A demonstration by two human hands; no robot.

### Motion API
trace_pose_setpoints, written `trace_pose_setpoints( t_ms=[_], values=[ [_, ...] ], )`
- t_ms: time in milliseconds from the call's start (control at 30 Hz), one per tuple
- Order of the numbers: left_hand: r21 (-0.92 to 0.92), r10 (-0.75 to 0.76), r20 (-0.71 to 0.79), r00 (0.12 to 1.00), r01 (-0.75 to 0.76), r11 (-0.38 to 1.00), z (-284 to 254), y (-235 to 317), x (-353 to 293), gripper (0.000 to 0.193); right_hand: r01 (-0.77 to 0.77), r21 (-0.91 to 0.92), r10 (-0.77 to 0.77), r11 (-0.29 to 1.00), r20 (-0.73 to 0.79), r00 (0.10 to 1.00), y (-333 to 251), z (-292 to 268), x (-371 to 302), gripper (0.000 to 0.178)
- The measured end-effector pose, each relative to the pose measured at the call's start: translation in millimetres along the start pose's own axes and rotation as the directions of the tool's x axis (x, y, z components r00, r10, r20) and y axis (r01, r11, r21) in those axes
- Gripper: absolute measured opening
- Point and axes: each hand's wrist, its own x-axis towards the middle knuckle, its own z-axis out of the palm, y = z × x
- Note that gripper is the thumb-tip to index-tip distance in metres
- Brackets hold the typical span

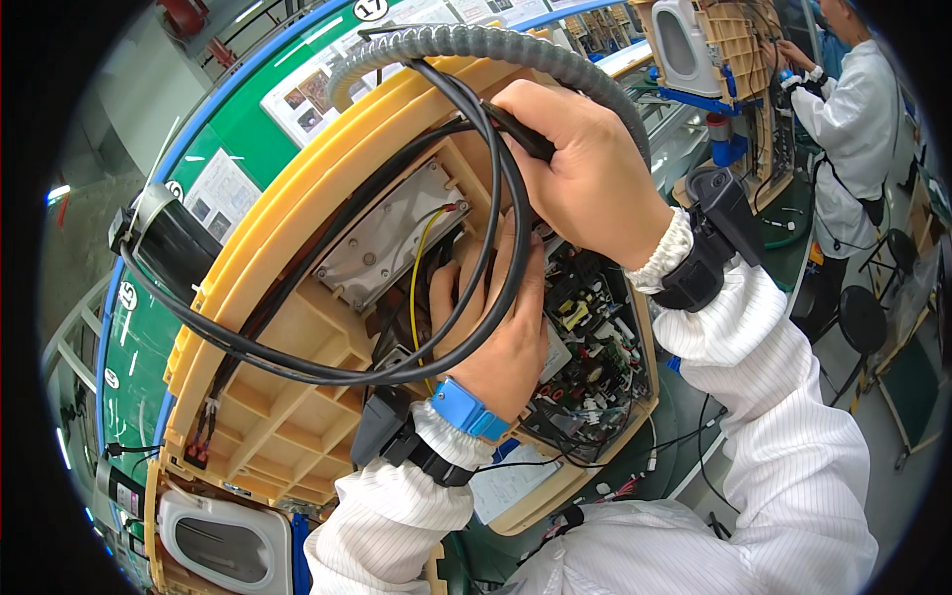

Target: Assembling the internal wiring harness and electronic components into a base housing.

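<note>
One big tan housing filled the middle of the view, slanting from eight o'clock toward one, with a green bench beyond it at ten. A ribbed grey hose arched over its top from eleven to nearly two o'clock. Black cables hung in a wide loop across the housing, sweeping low through seven o'clock. Circuit boards crowded the hollow at four, and a metal plate sat at ten.

The step in hand looked like working the cables in the housing; the next move seemed to call for keeping the loop off the left hand while the right kept its hold.

The right hand stood at one o'clock, its forearm coming up from four, thumb and fingers clamped on a black piece, perhaps a cable end. The left, just below centre, reached from seven o'clock under the loop, back of the hand showing, fingers slightly apart and pointing toward twelve; whether their tips pinched anything could not be told. Beside them, at nine, ran a thin yellow wire.
</note>
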Motion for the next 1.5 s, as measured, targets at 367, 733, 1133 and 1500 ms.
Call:
trace_pose_setpoints(
  t_ms=[367, 733, 1133, 1500],
  values=[
    [-0.057, -0.007, -0.064, 0.998, 0.003, 0.998, 5, -4, -1, 0.07, 0.037, -0.154, -0.053, 0.987, -0.103, 0.993, 7, 18, -2, 0.006],
    [0.024, -0.002, -0.056, 0.998, 0.003, 1.0, 17, 7, -1, 0.053, -0.109, -0.138, 0.088, 0.984, -0.15, 0.985, 20, 35, 0, 0.018],
    [0.127, -0.022, -0.115, 0.993, 0.036, 0.991, 30, 8, -1, 0.048, -0.3, 0.111, 0.307, 0.948, -0.053, 0.95, 42, 53, 0, 0.024],
    [-0.175, -0.043, -0.035, 0.998, 0.036, 0.984, 37, 1, 6, 0.067, -0.804, 0.304, 0.627, 0.51, 0.509, 0.59, 27, -34, -25, 0.037]
  ],
)
